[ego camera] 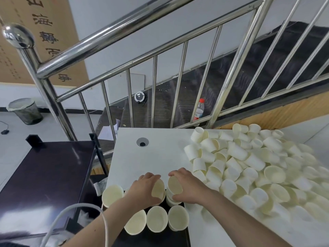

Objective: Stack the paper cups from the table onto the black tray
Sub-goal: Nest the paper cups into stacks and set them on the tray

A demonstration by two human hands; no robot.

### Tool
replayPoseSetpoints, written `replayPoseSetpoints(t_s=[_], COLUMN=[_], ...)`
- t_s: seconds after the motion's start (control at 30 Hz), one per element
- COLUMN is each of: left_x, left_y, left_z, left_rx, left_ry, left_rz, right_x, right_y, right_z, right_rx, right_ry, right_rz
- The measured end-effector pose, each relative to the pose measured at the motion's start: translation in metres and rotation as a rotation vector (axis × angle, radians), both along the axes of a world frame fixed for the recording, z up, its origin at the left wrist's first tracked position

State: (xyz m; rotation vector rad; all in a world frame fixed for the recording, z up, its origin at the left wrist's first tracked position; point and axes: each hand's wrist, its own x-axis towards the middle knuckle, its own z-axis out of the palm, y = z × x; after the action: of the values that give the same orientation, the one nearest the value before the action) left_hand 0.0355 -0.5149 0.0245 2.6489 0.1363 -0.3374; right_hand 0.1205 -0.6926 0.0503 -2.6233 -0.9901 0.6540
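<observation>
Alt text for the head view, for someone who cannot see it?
Each of the person's hands, left hand and right hand, grips a paper cup over upright cup stacks on a black tray. A heap of loose cups covers the white table to the right.

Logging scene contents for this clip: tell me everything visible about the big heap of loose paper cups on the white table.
The heap of loose cream-white paper cups covers the right part of the white table, from its far edge toward the near right corner. The cups are plain, tapered and unprinted, lying tumbled on their sides at all angles, overlapping and touching one another, some mouths facing the camera. The far right of the heap is blurred. Its near-left edge reaches the right hand.
</observation>
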Motion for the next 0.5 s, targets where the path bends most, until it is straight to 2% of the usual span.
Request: replayPoseSetpoints(t_s=[0.5], left_x=[0.017], left_y=[-0.003], left_z=[-0.017], left_rx=[0.187], left_ry=[0.141], left_rz=[-0.047], right_x=[0.008], right_y=[0.003], right_z=[-0.028], right_rx=[-0.184], right_ry=[-0.010], right_rz=[0.023])
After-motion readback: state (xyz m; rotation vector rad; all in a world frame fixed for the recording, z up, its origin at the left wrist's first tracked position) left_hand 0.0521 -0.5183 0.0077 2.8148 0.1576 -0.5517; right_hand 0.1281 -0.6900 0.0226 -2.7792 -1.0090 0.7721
